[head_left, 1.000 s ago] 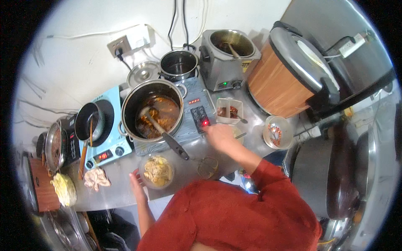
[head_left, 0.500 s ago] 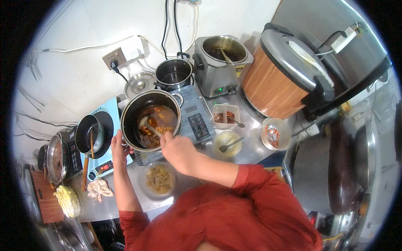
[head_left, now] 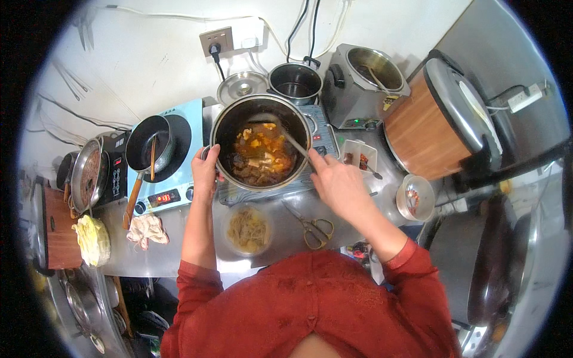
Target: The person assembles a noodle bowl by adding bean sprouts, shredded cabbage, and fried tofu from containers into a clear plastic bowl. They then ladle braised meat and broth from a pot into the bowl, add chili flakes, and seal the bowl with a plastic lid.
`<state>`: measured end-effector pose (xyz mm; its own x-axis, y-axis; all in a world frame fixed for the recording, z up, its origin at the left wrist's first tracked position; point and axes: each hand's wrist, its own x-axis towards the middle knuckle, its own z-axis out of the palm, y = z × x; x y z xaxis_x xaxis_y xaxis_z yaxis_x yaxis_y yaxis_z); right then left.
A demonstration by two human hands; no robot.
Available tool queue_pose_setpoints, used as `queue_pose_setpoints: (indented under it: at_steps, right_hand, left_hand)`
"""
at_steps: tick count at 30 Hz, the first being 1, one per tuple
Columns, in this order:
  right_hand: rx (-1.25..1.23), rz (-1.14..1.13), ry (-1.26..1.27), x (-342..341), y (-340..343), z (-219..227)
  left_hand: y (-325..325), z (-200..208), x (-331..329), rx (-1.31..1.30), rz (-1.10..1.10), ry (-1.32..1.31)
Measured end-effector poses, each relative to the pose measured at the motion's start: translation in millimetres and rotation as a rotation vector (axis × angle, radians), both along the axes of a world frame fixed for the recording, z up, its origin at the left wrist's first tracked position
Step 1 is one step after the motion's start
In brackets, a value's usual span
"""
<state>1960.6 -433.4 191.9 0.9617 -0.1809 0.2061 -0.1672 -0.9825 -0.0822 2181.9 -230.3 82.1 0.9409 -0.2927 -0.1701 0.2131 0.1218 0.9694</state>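
A deep steel pot with a dark inside holds brown, oily broth with chunks of food. My left hand is closed on the pot's left side handle. In my right hand, fingers wrapped round it, is the long handle of a ladle. The ladle's head lies inside the pot near its far wall. Below the pot a clear bowl holds pale greenish strips. Beside that bowl, scissors with yellowish handles lie on the steel counter.
Left stands a light-blue induction cooker carrying a frying pan. A cloth and cabbage lie nearer. Behind are a small black pot, a lid and a steel warmer. Right are a divided tray and a large wood-patterned cooker.
The view has shifted, so the counter appears further right. The ladle's head moved from the pot's left side to its far side, and my right hand moved right. The scissors now show.
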Motion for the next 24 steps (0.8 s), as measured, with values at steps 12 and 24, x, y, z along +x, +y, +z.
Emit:
queue_pose_setpoints:
  at_steps: [12,24]
  right_hand:
    - [0.129,-0.007,0.131,-26.5,0.8,19.4]
    - [0.158,-0.033,0.354,-46.8,-53.9,47.0]
  left_hand:
    - [-2.4,16.3,-28.8,0.096,-0.001,-0.197]
    - [-6.0,23.0,-34.1,0.16,-0.024,-0.26]
